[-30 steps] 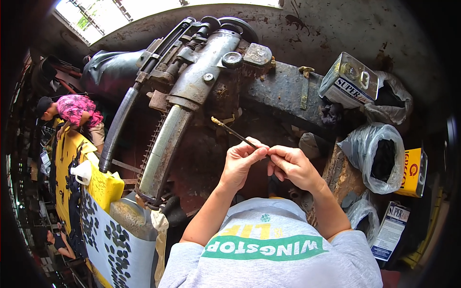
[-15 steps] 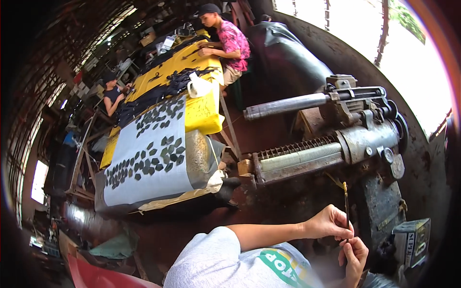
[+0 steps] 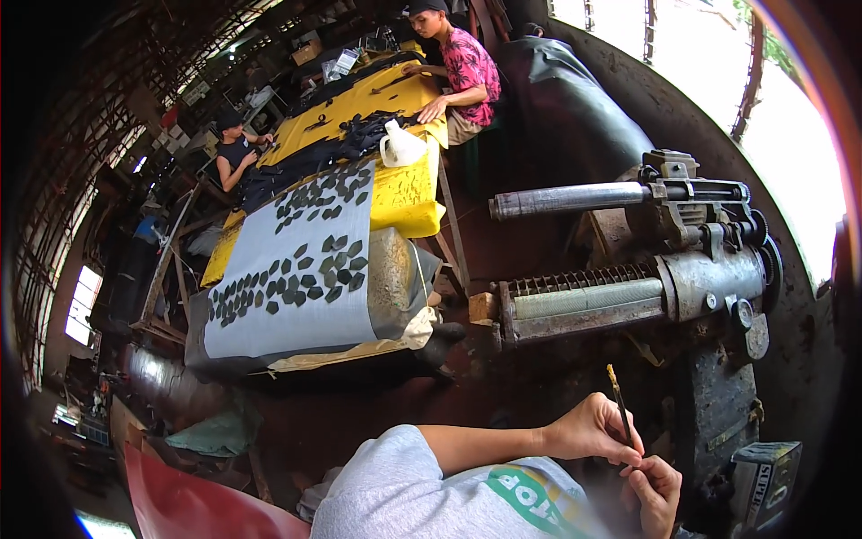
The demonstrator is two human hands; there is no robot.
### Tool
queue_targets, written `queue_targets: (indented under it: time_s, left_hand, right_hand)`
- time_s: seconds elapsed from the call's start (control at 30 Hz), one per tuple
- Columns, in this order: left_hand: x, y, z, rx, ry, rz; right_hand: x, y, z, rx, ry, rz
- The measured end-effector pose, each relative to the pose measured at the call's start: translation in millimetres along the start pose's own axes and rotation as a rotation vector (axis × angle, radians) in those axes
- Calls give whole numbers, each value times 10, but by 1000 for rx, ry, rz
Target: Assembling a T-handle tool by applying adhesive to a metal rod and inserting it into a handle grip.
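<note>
Stretching across the upper left of the frame, a long work table point(image 3: 296, 296) draped in grey and yellow sheeting carries rows of small dark cut pieces point(image 3: 296, 269), with a white plastic jug point(image 3: 401, 145) standing near its far end, where a seated person in a pink patterned shirt point(image 3: 467, 76) leans over the yellow cloth and a second worker in a dark cap point(image 3: 235, 148) bends at the table's left edge; on the right, a heavy grey metal machine point(image 3: 646, 269) with a smooth steel bar point(image 3: 575, 198) above a ribbed roller fills the middle of the frame, and a printed carton point(image 3: 763, 476) sits at the lower right. At the bottom edge the wearer, in a grey shirt, holds a thin brush-like stick point(image 3: 620, 404) upright, the left hand point(image 3: 593, 431) closed around its lower shaft with thumb and forefinger pinching it, the right hand point(image 3: 655, 490) curled shut just below and touching the stick's bottom end. Since a second ago the view has swung left, from looking straight down on the machine to taking in the table and co-workers, while the stick, slanted then, now stands nearly vertical in front of the machine's base; both hands kept their pinch throughout, suggesting the fine handwork goes on while the head turns away
</note>
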State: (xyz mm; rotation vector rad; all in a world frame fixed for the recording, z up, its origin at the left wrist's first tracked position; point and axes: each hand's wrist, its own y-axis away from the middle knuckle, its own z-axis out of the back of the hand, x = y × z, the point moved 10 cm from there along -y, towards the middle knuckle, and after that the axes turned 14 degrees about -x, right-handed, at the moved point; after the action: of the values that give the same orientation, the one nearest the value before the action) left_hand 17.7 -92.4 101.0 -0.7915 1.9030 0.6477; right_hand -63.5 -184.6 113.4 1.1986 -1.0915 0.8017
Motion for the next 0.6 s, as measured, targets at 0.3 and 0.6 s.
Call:
queue_targets:
  time_s: [0.3, 0.6]
  left_hand:
    - [-137, 91, 89, -2, -121, -31]
    - [-248, 133, 235, -14, -167, 23]
  right_hand:
    - [-136, 24, -156, 72, -93, -89]
    - [-217, 31, -210, 126, -134, -144]
